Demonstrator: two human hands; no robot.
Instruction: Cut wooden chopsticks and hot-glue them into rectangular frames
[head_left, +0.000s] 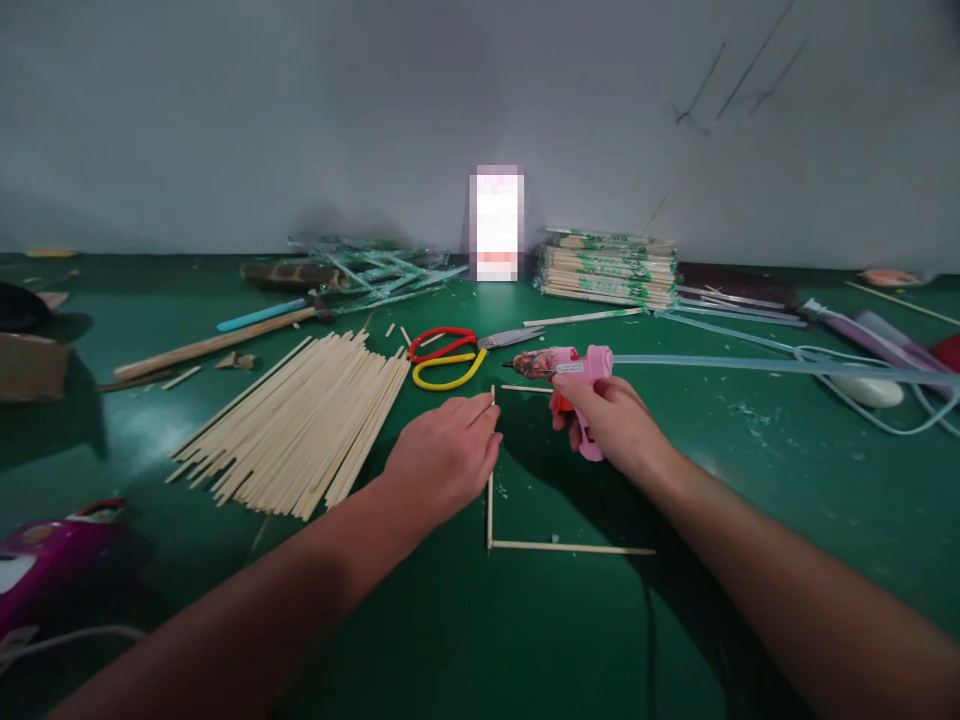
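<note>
My right hand grips a pink hot glue gun, its nozzle pointing left and a long clear glue stick running out of its back. My left hand is closed on an upright-running thin wooden stick that lies flat on the table. At its near end this stick meets a second wooden stick at a right angle. Close below the nozzle lies another wooden stick, partly hidden by my right hand. Just beyond my left hand are scissors with one red and one yellow handle.
Many loose wooden sticks lie fanned out on the green table at left. Wrapped stick bundles are stacked by the wall. A blurred bright screen stands at centre back. A purple device lies at left front.
</note>
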